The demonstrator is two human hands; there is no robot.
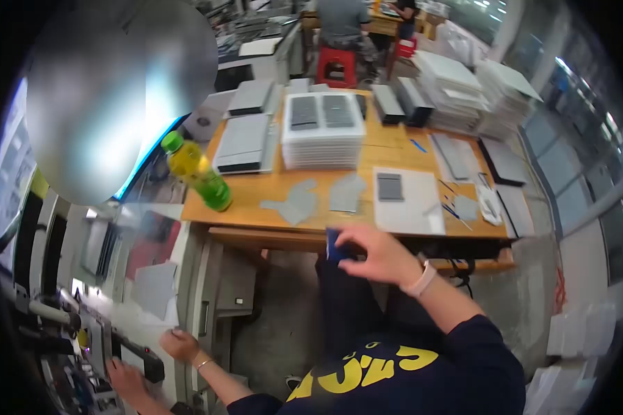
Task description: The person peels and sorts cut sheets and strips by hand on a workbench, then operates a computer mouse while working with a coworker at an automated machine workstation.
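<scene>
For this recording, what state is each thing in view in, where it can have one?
Green-capped bottle: standing, cap on
White trays: stacked
Two grey plates: lying flat on the trays
Grey piece: lying on a white sheet
Red stool: occupied
Dark blue item: apparently held by the right hand
Left hand: curled, grip unclear

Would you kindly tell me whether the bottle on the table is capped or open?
It looks capped: a green cap sits on top of the bottle.

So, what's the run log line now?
right hand: holding small dark-blue object | left hand: curled, grip unclear | green-capped plastic bottle: on brown wooden table
</scene>
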